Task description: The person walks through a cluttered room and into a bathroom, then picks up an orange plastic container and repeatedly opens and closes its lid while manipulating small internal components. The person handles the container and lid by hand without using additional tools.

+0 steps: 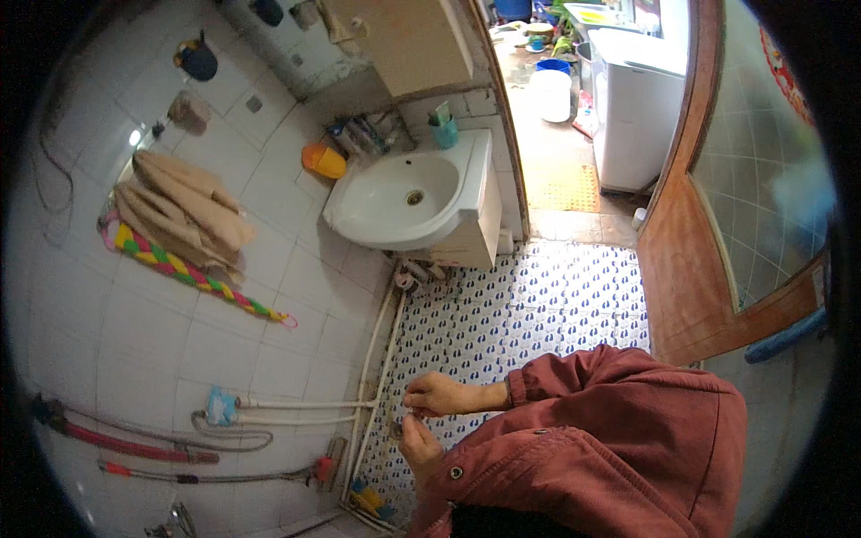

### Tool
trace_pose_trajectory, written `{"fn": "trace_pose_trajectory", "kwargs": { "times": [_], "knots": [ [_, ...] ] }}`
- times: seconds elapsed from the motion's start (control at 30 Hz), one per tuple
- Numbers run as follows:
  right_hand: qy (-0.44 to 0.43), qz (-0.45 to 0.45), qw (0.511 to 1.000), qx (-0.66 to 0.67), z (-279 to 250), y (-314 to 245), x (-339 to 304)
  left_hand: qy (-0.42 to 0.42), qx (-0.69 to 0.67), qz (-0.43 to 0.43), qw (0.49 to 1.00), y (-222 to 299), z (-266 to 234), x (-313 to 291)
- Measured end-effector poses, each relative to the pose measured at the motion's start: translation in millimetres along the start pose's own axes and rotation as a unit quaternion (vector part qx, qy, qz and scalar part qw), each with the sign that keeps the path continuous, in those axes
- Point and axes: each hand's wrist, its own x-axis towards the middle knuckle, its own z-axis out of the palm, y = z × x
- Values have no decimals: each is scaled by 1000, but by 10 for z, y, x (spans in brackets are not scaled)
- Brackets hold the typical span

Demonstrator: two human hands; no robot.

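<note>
My right hand (pixel 438 394) reaches in from the right, past the cuff of a dark red jacket sleeve (pixel 574 381). Its fingers are bent together in a pinch. Just below it, my left hand (pixel 420 444) is raised with its fingers closed and the fingertips close to the right hand's. A small dark thing (pixel 397 431) shows beside the left fingertips, too small to name. Whatever is between the fingers is hidden or too small to make out. Behind both hands lies a floor (pixel 502 314) patterned with blue footprints.
White pipes (pixel 305 405) run along the tiled wall left of my hands. A washbasin (pixel 395 199) with a cup of brushes (pixel 443 131) stands beyond. Brown towels (pixel 184 211) and a braided strap (pixel 197 281) hang left. A wooden-framed door (pixel 686 260) stands open at right.
</note>
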Motion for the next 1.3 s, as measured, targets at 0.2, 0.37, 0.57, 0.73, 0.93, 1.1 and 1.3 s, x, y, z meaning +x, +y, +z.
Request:
{"fn": "trace_pose_trajectory", "kwargs": {
  "times": [0.2, 0.37, 0.57, 0.73, 0.93, 1.1, 1.3],
  "knots": [
    [-20, 89, 975, 202, -554, -116, 66, -17, 66, 23, 997, 433, 209, 383],
    [71, 65, 966, 240, -814, -153, 93, -57, 160, 62, 983, 534, 378, 644],
    [119, 50, 976, 173, -1077, -220, 222, -46, 128, 124, 983, 555, 555, 1034],
    [148, 22, 970, 193, -1168, -357, 579, -92, 133, 82, 984, 574, 499, 1485],
    [190, 15, 973, 127, -1230, -512, 1044, -110, 86, 152, 979, 357, 252, 1974],
    [173, 14, 973, 154, -1302, -545, 1439, -106, -7, 196, 975, -23, 201, 2279],
    [187, 37, 960, 204, -1383, -458, 1806, -213, -195, 92, 953, -274, 278, 2717]
  ]
}}
